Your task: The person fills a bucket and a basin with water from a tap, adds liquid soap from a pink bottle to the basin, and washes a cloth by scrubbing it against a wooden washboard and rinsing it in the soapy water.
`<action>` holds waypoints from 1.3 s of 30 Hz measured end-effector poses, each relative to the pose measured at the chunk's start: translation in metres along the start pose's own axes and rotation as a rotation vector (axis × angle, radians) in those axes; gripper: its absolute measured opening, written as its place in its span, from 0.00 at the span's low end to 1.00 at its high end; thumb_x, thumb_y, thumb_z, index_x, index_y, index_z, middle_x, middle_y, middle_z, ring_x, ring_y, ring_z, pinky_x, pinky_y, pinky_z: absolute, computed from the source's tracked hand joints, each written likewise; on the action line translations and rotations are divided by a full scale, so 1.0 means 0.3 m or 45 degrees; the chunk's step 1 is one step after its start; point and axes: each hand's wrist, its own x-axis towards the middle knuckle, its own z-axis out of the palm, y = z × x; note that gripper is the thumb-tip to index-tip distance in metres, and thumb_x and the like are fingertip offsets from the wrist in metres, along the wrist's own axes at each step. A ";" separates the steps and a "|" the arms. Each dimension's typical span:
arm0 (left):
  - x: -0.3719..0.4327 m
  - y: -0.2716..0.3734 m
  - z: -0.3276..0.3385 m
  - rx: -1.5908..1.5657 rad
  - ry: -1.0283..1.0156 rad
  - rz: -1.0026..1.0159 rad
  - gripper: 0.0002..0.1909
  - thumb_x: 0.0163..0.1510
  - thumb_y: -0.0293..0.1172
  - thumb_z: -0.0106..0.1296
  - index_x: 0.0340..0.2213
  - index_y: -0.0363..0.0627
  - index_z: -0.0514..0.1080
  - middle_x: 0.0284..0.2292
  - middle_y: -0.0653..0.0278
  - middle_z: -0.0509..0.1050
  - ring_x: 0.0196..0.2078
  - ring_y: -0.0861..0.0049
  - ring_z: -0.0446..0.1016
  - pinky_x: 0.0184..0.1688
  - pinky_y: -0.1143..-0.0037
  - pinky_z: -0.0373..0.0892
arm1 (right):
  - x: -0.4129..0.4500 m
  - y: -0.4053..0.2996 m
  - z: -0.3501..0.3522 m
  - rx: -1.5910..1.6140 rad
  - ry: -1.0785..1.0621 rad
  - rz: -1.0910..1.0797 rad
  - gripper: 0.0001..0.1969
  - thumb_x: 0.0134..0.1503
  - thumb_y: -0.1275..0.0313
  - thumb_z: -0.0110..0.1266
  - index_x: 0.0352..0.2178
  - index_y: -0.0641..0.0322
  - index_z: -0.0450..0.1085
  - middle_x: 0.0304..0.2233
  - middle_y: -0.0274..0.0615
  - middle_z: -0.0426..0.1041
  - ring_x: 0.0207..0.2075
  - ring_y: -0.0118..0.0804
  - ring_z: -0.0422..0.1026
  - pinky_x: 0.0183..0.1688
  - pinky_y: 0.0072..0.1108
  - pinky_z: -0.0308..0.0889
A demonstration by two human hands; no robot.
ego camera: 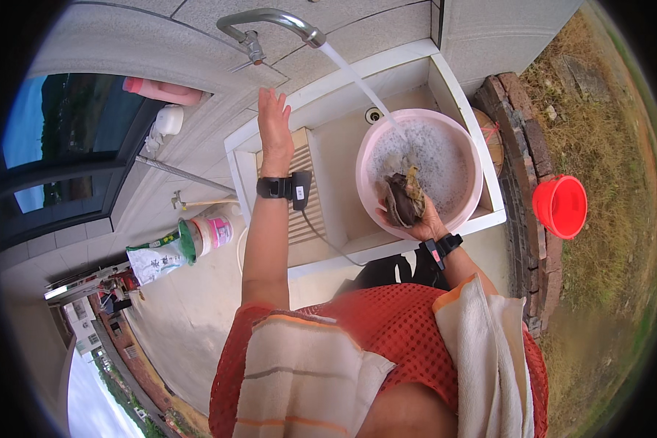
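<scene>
My left hand (275,128) is raised over the washboard side of the sink, below the faucet lever (242,67). It holds nothing, and the fingers are extended. My right hand (424,222) grips a wet, dark item that looks like a shoe (405,201), with a yellowish flap at its upper end. This is held over the near side of a pink basin (365,180) of foamy water (438,148). From the curved metal faucet (274,17), a stream of water (361,82) runs into the basin.
The sink (336,159) has a ribbed washboard (306,219) at left and a drain (373,115) behind the basin. A cable (320,235) hangs from my left wrist device (301,190). Beyond a low brick wall (531,164) is a red bucket (545,205). A pink bottle (167,92) lies on the window ledge.
</scene>
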 end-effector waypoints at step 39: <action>-0.279 -0.277 0.290 0.207 -0.946 -0.795 0.14 0.54 0.28 0.51 0.44 0.48 0.72 0.30 0.72 0.72 0.30 0.85 0.70 0.32 0.82 0.68 | 0.047 -0.061 0.158 -1.727 0.183 -0.090 0.24 0.47 0.59 0.61 0.43 0.59 0.69 0.34 0.32 0.72 0.30 0.26 0.68 0.27 0.19 0.61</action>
